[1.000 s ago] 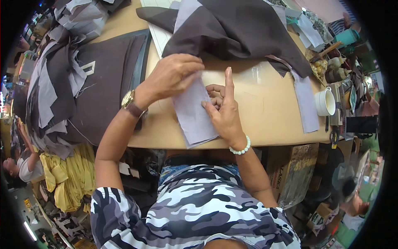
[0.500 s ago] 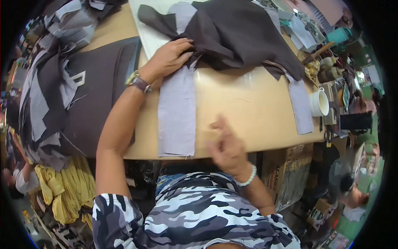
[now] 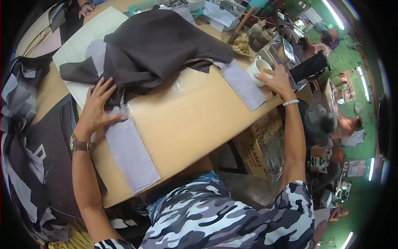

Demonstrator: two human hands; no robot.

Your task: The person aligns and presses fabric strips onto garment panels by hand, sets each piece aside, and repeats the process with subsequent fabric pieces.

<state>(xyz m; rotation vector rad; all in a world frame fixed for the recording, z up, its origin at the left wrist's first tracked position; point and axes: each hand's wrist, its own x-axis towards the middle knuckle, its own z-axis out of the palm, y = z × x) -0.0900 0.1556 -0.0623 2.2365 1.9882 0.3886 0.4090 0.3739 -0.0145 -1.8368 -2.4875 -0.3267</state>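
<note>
A dark brown fabric piece [image 3: 157,45] lies bunched across the far part of the worktable. Two pale lilac-grey cloth strips hang from it toward me, a left strip [image 3: 130,153] and a right strip [image 3: 244,89]. My left hand [image 3: 98,106] presses flat with spread fingers, partly on the brown cloth and partly at the top of the left strip. At the table's right edge, my right hand [image 3: 278,81] is at a white mug [image 3: 253,74], fingers apart over its rim. Whether they touch anything inside the mug is hidden.
Dark cut pieces [image 3: 54,166] are stacked at the left, beside a white board [image 3: 70,62] under the brown cloth. Squeeze bottles [image 3: 257,29] and a tray of small parts stand at the far right. Below the table edge is a cardboard box [image 3: 248,157]. Another person's hand [image 3: 86,9] rests at the far left.
My right hand has gone from the near table edge out to the mug on the right. My left hand's fingers have spread on the cloth. The view has turned toward the right.
</note>
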